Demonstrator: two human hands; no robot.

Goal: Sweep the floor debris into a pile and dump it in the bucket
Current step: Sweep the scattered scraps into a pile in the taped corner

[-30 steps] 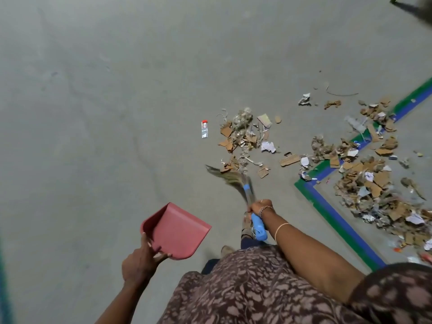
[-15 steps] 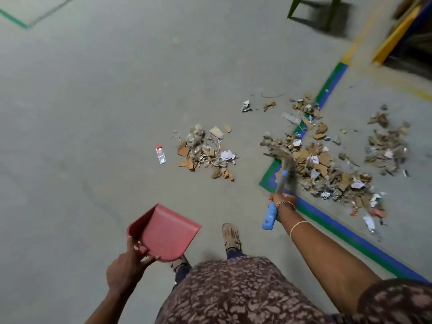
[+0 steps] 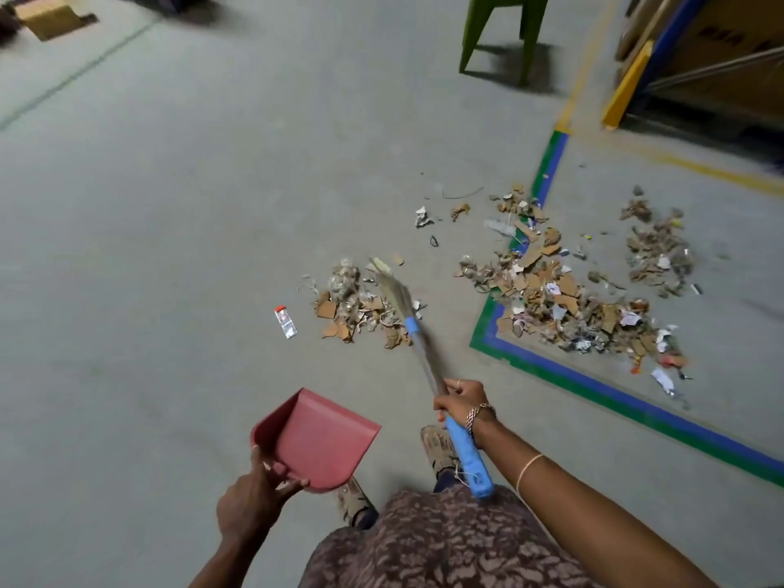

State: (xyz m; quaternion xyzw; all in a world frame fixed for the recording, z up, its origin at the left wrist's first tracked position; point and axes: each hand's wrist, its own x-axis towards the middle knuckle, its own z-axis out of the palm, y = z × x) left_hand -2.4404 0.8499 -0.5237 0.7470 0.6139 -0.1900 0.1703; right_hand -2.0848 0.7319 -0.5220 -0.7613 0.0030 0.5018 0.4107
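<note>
My right hand (image 3: 461, 401) grips a grass broom (image 3: 413, 333) by its blue handle; the bristles reach over a small debris pile (image 3: 356, 307) of cardboard scraps and paper on the grey floor. My left hand (image 3: 250, 498) holds a red dustpan (image 3: 318, 439) by its rear edge, above the floor, near my feet. A larger debris pile (image 3: 560, 299) lies to the right, across the green-and-blue floor tape (image 3: 615, 401). A third scatter of debris (image 3: 657, 252) sits farther right. No bucket is in view.
A small red-capped sachet (image 3: 285, 322) lies left of the small pile. Green stool legs (image 3: 500, 31) stand at the top. A yellow-edged rack base (image 3: 623, 87) and boxes fill the top right. A cardboard box (image 3: 51, 14) is at the top left.
The broom has swung left from the larger pile at the tape corner to the small pile. The view has tilted up, showing the stool and rack. The dustpan stays in my left hand.
</note>
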